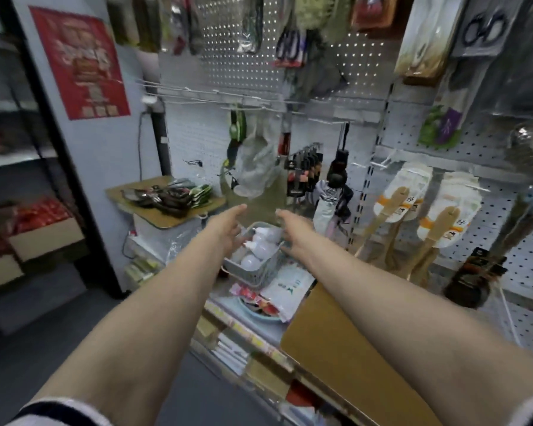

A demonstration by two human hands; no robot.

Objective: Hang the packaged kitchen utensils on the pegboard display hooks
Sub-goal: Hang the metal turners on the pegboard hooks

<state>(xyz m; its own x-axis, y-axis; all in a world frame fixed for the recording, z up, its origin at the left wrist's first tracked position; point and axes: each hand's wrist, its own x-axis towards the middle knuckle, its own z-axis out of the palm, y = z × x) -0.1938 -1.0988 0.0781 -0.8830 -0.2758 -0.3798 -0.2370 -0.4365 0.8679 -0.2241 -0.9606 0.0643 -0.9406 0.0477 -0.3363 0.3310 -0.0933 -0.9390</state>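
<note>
Both my arms stretch forward toward the shelf corner. My left hand (pixel 226 224) and my right hand (pixel 293 224) are open, fingers relaxed, holding nothing, above a grey basket (pixel 259 276) of white bulbs. A pile of packaged kitchen utensils (pixel 170 195) lies on a wooden board (pixel 166 221) to the left of my hands. The white pegboard (pixel 197 139) behind carries bare hooks (pixel 197 95) along its upper row. Green-handled packaged tools (pixel 237 127) and a clear plastic bag (pixel 257 164) hang in the middle.
Packaged wooden spatulas (pixel 397 207) hang on the right pegboard panel, black utensils (pixel 305 167) further back. A cardboard sheet (pixel 336 333) lies on the shelf at lower right. A blue bowl (pixel 259 312) with packets sits below the basket. A red poster (pixel 80 59) is on the left wall.
</note>
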